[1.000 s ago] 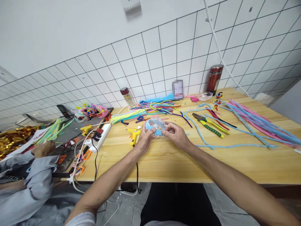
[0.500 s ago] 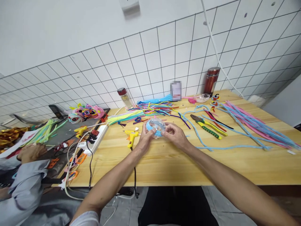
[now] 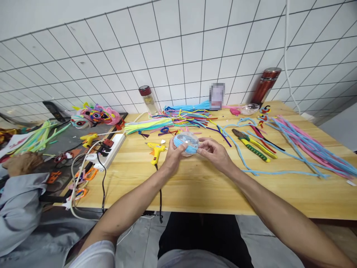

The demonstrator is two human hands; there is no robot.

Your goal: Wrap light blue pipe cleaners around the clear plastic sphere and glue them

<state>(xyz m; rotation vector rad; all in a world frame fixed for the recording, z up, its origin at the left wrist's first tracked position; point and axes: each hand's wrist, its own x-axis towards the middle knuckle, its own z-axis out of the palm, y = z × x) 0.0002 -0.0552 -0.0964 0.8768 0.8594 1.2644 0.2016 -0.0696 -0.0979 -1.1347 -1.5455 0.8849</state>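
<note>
The worktop (image 3: 212, 193) is pale yellow-brown with wood grain, and the wall tiles (image 3: 192, 48) are white, crossed by dark grid lines. The pliers (image 3: 253, 145) have yellow and green handles (the green parts show a darker pattern). The glue gun (image 3: 156, 152) is yellow with orange, the flask (image 3: 266, 87) a metallic red-brown.

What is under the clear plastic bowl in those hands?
Wooden tabletop shows just in front of the clear plastic bowl, held between the left hand and right hand. The bowl and fingers cover whatever lies directly beneath, so I can't tell.
</note>
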